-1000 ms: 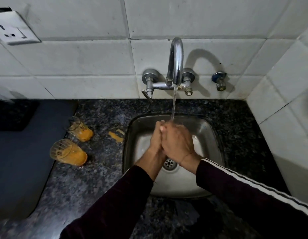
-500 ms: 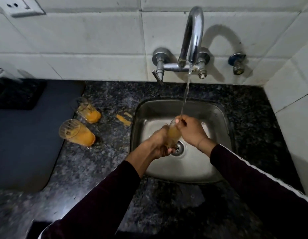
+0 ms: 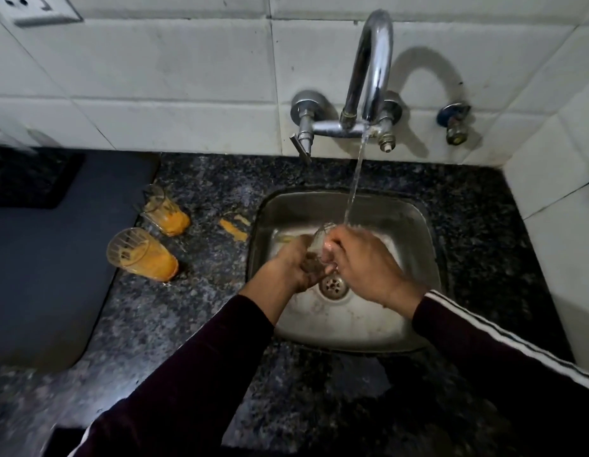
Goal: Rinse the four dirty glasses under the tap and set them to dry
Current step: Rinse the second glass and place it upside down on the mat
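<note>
1. Stretching across the whole lower frame was the speckled dark granite counter [image 3: 194, 328], and behind it rose the white tiled wall [image 3: 174, 77] with a switch plate [image 3: 39, 8] at the top left corner.
2. A dark grey mat [image 3: 45, 278] covered the counter's left side, with a black ridged tray [image 3: 25, 176] at its far end.
3. The steel sink [image 3: 415, 225] sat sunk in the granite, its drain [image 3: 334, 285] showing just below the hands.
4. The chrome tap [image 3: 372, 64] arched out from the wall and was running, a thin stream of water [image 3: 354, 186] dropping into the basin.
5. Both dark sleeves reached in from below, the right one striped white.
6. The left hand [image 3: 291, 268] cupped the clear glass [image 3: 319, 249] from beneath, fingers curled round it, over the sink.
7. The right hand [image 3: 365, 262] gripped that same glass at its rim, right where the stream landed; the two hands were pressed close together on it.
8. On the counter left of the sink, two dirty glasses waited: the nearer glass [image 3: 141, 255], coated orange, was at the mat's edge.
9. The farther glass [image 3: 164, 212] was just behind it, orange residue in its base.
10. Two small orange smears [image 3: 233, 227] marked the granite between those glasses and the sink.
</note>
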